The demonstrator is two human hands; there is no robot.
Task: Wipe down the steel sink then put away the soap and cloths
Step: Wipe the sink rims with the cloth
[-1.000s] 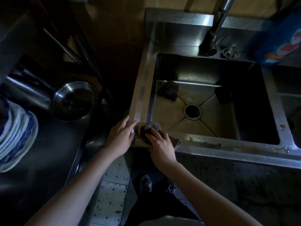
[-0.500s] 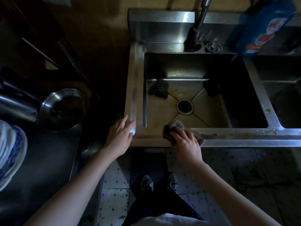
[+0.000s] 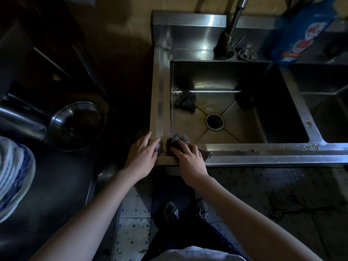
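Observation:
The steel sink point(image 3: 263, 150) fills the upper right, its front rim smeared with brown residue. My right hand point(image 3: 190, 160) presses a grey-brown cloth point(image 3: 178, 139) onto the rim's front left corner. My left hand point(image 3: 142, 154) rests flat on that corner's outer edge, fingers spread, holding nothing. A dark scouring pad point(image 3: 185, 100) lies in the basin's back left, and another dark pad point(image 3: 244, 99) sits at the back beside the drain point(image 3: 214, 121). A blue soap bag point(image 3: 301, 32) stands on the back ledge at the right.
The tap point(image 3: 232, 29) rises at the back of the basin. A second basin point(image 3: 329, 106) lies to the right. On the dark counter at left sit a steel bowl point(image 3: 78, 125) and stacked blue-and-white plates point(image 3: 13, 176). My feet point(image 3: 186, 210) stand on tiled floor.
My right hand slid the cloth right along the front rim half a second ago, then back left to the corner. The left hand stayed on the corner edge.

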